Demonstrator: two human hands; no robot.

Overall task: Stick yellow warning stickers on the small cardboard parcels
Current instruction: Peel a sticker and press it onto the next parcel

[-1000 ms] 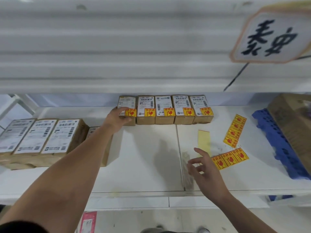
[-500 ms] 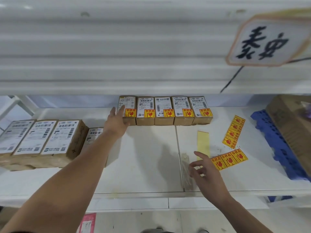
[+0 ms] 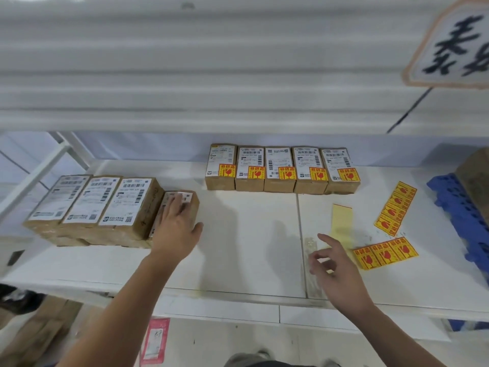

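Observation:
Several small cardboard parcels (image 3: 280, 170) stand in a row at the back of the white shelf, each with a yellow warning sticker. At the left, three parcels (image 3: 92, 202) without yellow stickers lie stacked side by side. My left hand (image 3: 176, 226) lies flat on top of a lower single parcel (image 3: 191, 202) just right of that stack, fingers spread over its label. My right hand (image 3: 334, 263) hovers over the shelf, fingers loosely apart, holding nothing. A strip of three yellow stickers (image 3: 385, 252) lies just right of it. A longer sticker strip (image 3: 395, 209) lies farther back.
A used pale yellow backing strip (image 3: 341, 218) lies on the shelf (image 3: 251, 247) between my right hand and the parcel row. A blue plastic pallet (image 3: 460, 215) with a brown carton (image 3: 476, 176) is at the right. An upper shelf with a hanging sign (image 3: 455, 46) is overhead.
My left hand left the leftmost stickered parcel in the back row and moved left and toward me onto the single parcel beside the stack. My right hand barely moved.

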